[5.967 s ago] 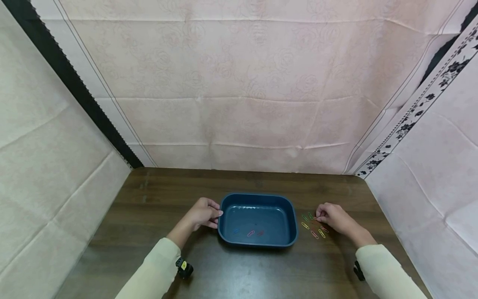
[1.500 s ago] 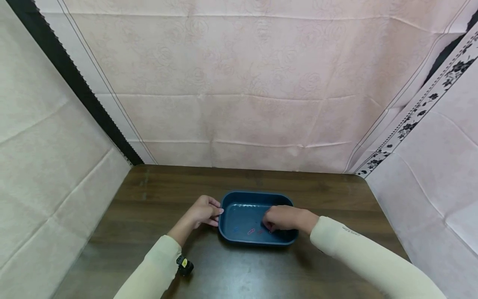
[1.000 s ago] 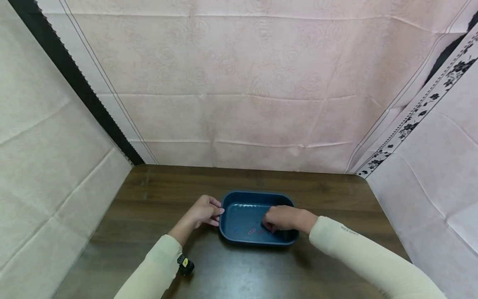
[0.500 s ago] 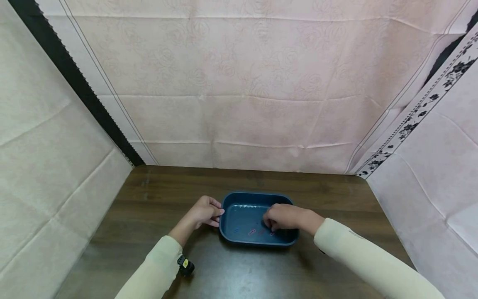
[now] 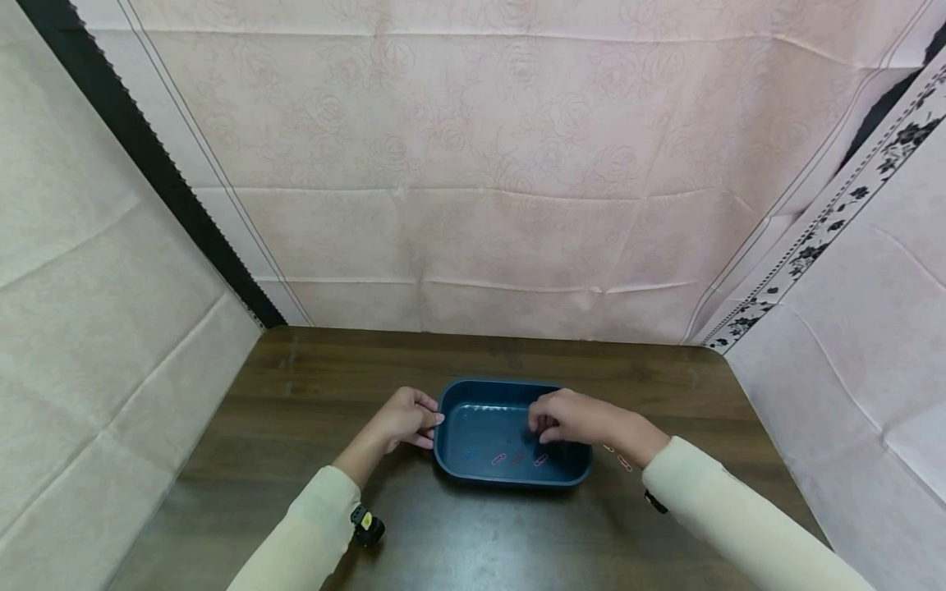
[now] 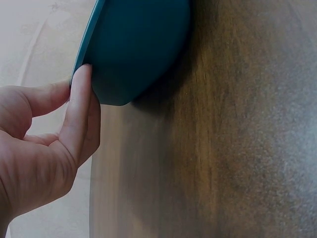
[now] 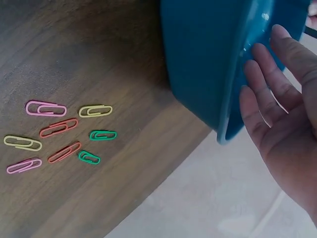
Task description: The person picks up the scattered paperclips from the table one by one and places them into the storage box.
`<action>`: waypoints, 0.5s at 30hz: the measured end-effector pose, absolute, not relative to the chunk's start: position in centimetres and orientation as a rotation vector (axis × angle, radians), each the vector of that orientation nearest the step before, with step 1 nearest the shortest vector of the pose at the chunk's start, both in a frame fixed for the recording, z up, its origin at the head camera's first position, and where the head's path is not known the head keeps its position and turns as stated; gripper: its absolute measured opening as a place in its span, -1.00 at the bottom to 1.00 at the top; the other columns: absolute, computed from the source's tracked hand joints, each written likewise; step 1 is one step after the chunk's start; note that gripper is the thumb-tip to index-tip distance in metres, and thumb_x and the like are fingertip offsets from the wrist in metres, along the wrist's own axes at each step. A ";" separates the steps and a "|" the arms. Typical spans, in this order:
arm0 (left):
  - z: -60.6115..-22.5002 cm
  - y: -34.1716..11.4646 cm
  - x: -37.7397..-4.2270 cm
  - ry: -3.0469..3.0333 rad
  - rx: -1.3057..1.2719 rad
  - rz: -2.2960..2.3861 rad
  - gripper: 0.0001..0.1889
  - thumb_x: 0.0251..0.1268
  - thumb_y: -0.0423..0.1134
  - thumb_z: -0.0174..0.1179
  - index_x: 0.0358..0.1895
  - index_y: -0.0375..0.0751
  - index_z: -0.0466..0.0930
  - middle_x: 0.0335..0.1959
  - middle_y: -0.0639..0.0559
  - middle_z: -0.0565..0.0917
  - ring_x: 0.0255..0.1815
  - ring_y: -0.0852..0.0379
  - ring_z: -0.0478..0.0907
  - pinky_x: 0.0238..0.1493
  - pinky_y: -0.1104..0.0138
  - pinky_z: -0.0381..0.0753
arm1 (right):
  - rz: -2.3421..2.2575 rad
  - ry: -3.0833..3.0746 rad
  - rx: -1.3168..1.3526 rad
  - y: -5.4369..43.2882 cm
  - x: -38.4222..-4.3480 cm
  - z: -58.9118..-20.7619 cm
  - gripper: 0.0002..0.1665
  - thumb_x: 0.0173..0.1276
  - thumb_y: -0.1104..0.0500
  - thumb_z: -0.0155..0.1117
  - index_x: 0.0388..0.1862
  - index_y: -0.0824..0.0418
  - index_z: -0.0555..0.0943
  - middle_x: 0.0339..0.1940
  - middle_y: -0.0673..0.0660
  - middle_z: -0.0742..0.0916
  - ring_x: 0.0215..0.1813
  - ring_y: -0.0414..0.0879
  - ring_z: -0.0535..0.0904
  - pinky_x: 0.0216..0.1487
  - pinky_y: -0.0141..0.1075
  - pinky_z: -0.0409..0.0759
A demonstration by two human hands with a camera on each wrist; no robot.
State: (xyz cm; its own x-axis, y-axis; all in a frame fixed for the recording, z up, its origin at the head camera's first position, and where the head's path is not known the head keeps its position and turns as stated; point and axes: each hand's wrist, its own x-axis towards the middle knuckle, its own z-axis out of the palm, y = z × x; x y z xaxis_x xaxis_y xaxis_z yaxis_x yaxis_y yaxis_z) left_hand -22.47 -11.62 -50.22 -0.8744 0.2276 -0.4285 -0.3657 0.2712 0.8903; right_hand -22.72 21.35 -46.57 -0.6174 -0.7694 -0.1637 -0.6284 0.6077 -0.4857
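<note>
Sleeves (image 5: 299, 525) sit nearest you, both reaching over the table (image 5: 473, 538). Clips (image 5: 498, 459) next: a few inside the tray (image 5: 510, 483), on its floor toward the near side, at least blue, pink and reddish ones; exact count too small to tell. Eight loose clips (image 7: 58, 127) lie flat on the table, right of the tray: two each pink, yellow, orange, green, well spaced.

Your left hand (image 5: 406, 417) pinches the tray's left end at the rim, thumb one side, fingers the other. Your right hand (image 5: 569, 417) hovers over the tray's right end, fingers loose, nothing seen in them.

Clips: probably near weightless, springy wire, smooth coat, so slippery; won't break, may bend if squeezed hard. Lying flat, they look hard to get under; pinch across the long sides at mid-length, fingertips only. Tray: looks stiff and light, likely slides on smooth wood, not fragile. Rim is your best hold; the left end suits, leaving the right side free.

Cloth (image 5: 480, 246) hangs behind, at the table's far edge.
</note>
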 end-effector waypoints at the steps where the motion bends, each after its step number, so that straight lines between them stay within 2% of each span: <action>1: -50.2 -11.6 -22.5 2.069 -0.123 1.641 -0.76 0.44 -0.46 0.22 0.07 -0.50 0.51 -0.24 -0.27 0.63 -0.39 0.03 0.62 -0.33 0.19 0.85 | -0.561 2.486 -1.127 21.5 -22.7 -46.4 -0.87 0.38 0.27 0.43 -0.12 0.17 0.68 -0.14 0.10 0.76 -0.13 -0.26 0.62 -0.06 -0.28 0.76; 8: -50.2 -11.7 -22.4 2.065 -0.118 1.632 -0.75 0.45 -0.44 0.23 0.09 -0.50 0.51 -0.27 -0.24 0.62 -0.38 0.03 0.62 -0.30 0.18 0.85 | -0.617 2.550 -1.084 23.1 -22.3 -45.4 -0.84 0.41 0.21 0.42 -0.07 0.02 0.68 -0.06 0.09 0.76 -0.05 -0.07 0.66 0.00 -0.15 0.77; 15: -50.1 -11.6 -22.4 2.074 -0.115 1.634 -0.76 0.45 -0.45 0.23 0.07 -0.49 0.52 -0.22 -0.31 0.63 -0.39 0.03 0.62 -0.31 0.18 0.85 | -0.723 2.609 -1.027 24.9 -22.2 -44.5 -0.74 0.45 0.18 0.39 0.08 0.14 0.69 0.07 0.13 0.77 0.12 0.09 0.71 0.11 -0.03 0.76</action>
